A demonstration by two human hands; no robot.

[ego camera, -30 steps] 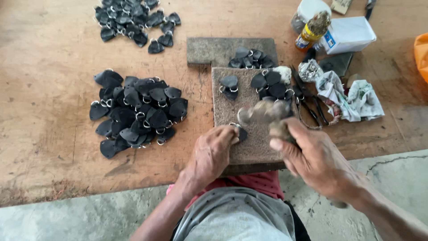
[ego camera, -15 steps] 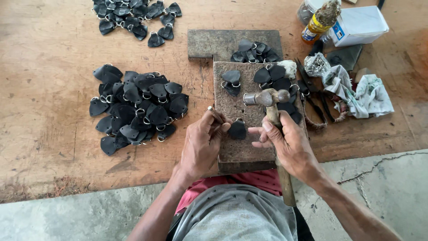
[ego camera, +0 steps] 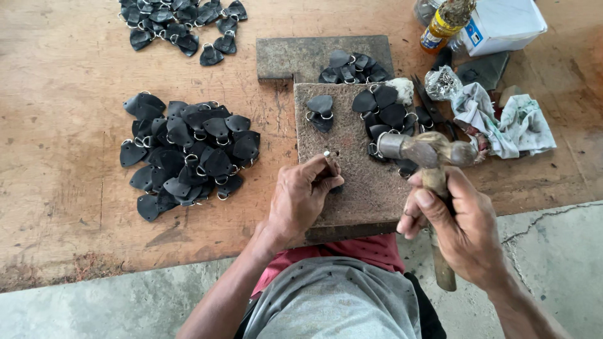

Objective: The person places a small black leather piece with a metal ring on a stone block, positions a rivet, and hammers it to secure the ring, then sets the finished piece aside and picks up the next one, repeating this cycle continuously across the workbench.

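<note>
Now, left hand (ego camera: 301, 198): pinches a short metal punch (ego camera: 330, 162) upright on the rough square stone block (ego camera: 352, 188), centre of frame; a black leather tab seems to lie under it, mostly hidden.
Right hand (ego camera: 461, 223): wraps tight round the wooden-handled hammer (ego camera: 427, 154), head raised right of the punch.
Risk to fingers: a glancing blow could hit the fingertips so near the punch top.
Risk to work: a tilted punch may skid and mark the tab off-centre.
Surroundings: heap of black leather tabs with rings (ego camera: 188, 150) at left centre; more (ego camera: 386, 113) crowd the block's upper right, where the hammer could knock them.
</note>
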